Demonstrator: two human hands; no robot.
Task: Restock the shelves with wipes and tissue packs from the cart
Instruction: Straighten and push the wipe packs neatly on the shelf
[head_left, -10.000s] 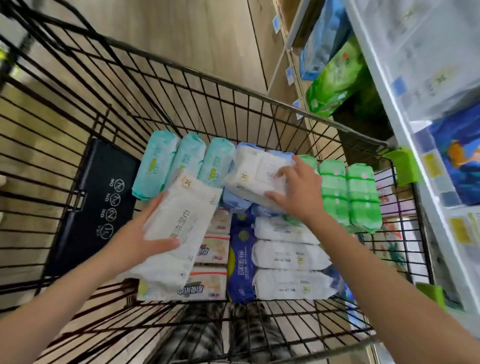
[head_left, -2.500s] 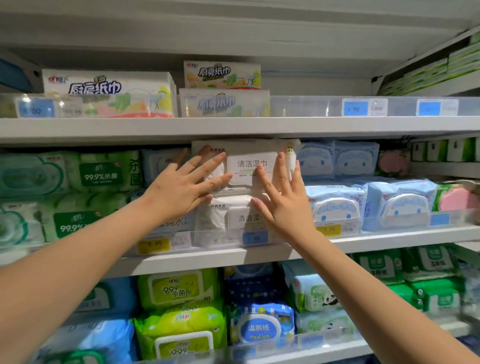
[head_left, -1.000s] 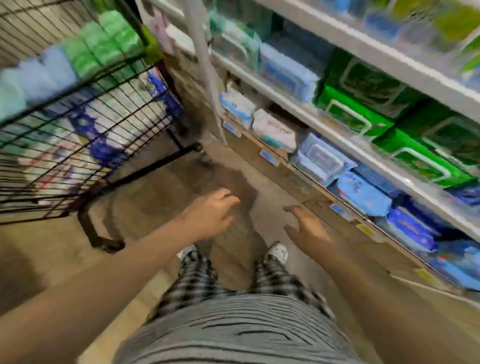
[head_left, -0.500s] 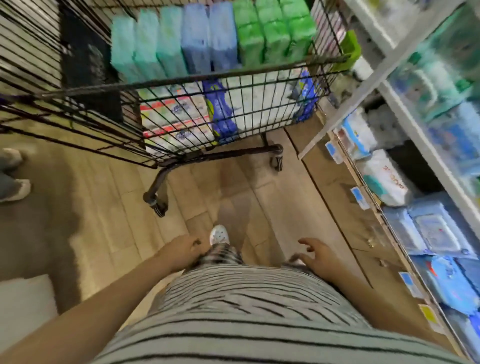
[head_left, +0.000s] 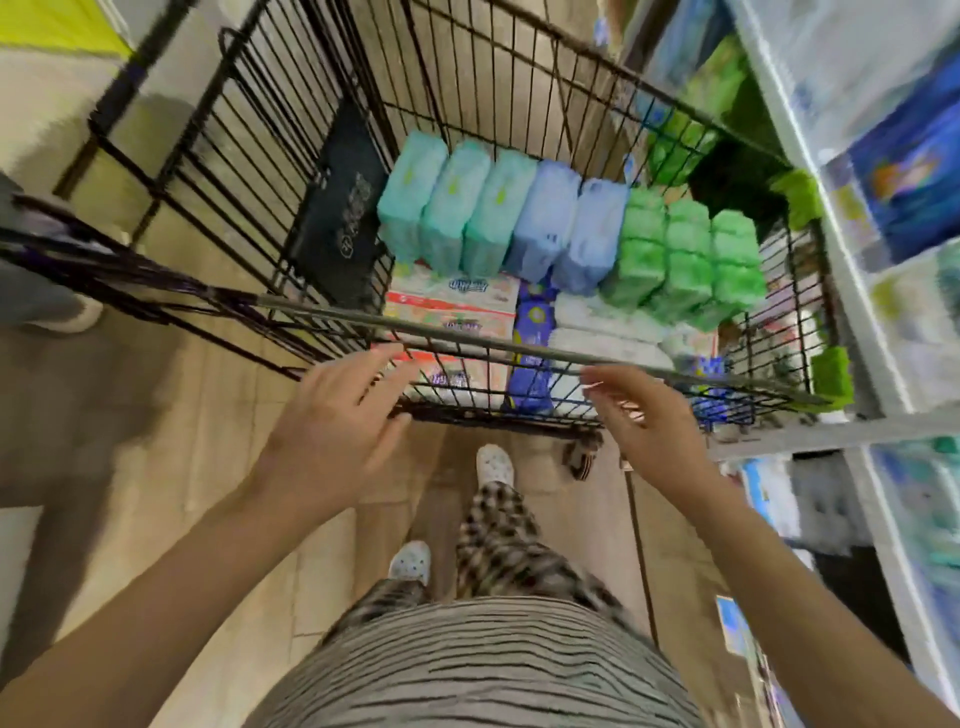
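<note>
Two hands reach out toward the near rim of a black wire cart (head_left: 332, 314), seen from the head camera looking down. The left hand (head_left: 332, 415) is released, its fingers spread and almost straight, with the fingertips at the rim wire; motion blur hides whether they touch it. The right hand (head_left: 644, 415) is released as well, fingers loosely bent, empty, just short of the same rim.

The wipes and tissue packs lie inside the cart. A row stands on edge across the far part of the load: three teal packs (head_left: 452, 208) on the left, two pale blue packs (head_left: 571, 228) in the middle, three green packs (head_left: 685, 260) on the right, all side by side and touching. Nearer the hands, lower in the basket, white packs with red print (head_left: 457, 296) lie flat on the left, a dark blue pack (head_left: 535, 317) runs beside them, and plain white packs (head_left: 597, 322) lie to its right. A black panel (head_left: 343, 208) leans against the cart's left wall.

Shelves (head_left: 831, 432) with blurred packs stand just right of the cart. Below, white shoes (head_left: 495, 464) stand on a wooden floor (head_left: 218, 441).
</note>
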